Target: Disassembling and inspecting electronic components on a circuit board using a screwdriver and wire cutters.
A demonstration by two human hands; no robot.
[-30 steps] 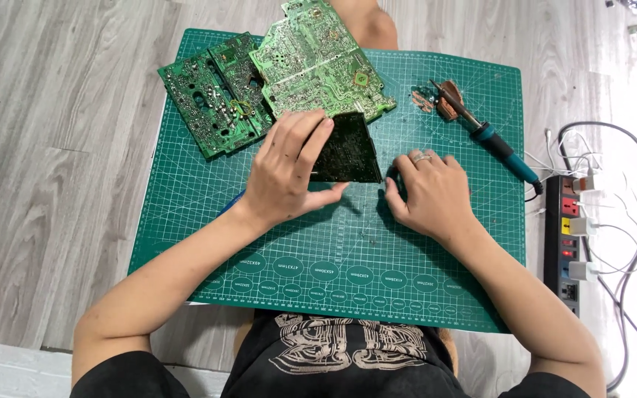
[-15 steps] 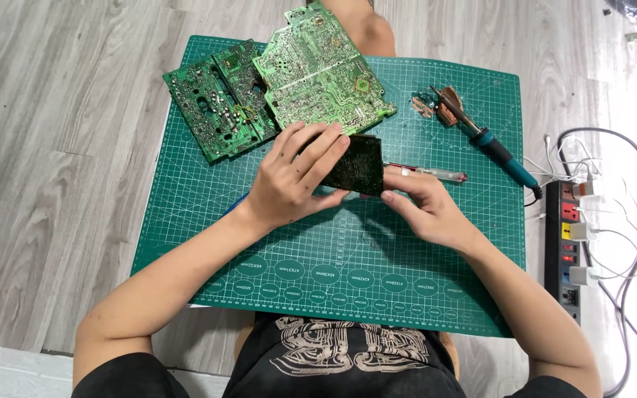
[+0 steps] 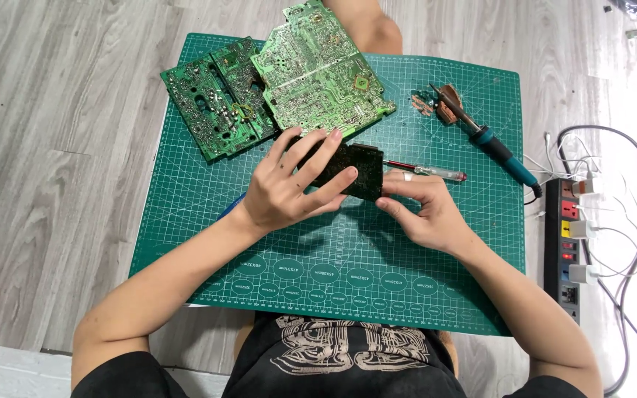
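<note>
Head view: both hands (image 3: 355, 195) clamp a small dark board (image 3: 353, 169), 2 green circuit boards (image 3: 289, 85) just behind, soldering iron (image 3: 492, 140) right.

A dark green cutting mat (image 3: 186, 191) ruled with a pale grid lies on grey wood-grain flooring (image 3: 53, 133). Two bright green circuit boards (image 3: 318, 70) show fine pale traces, while the small board (image 3: 355, 171) is near-black with speckles. The soldering iron (image 3: 499, 151) has a teal handle; the power strip (image 3: 571, 243) is black with red switches.
</note>
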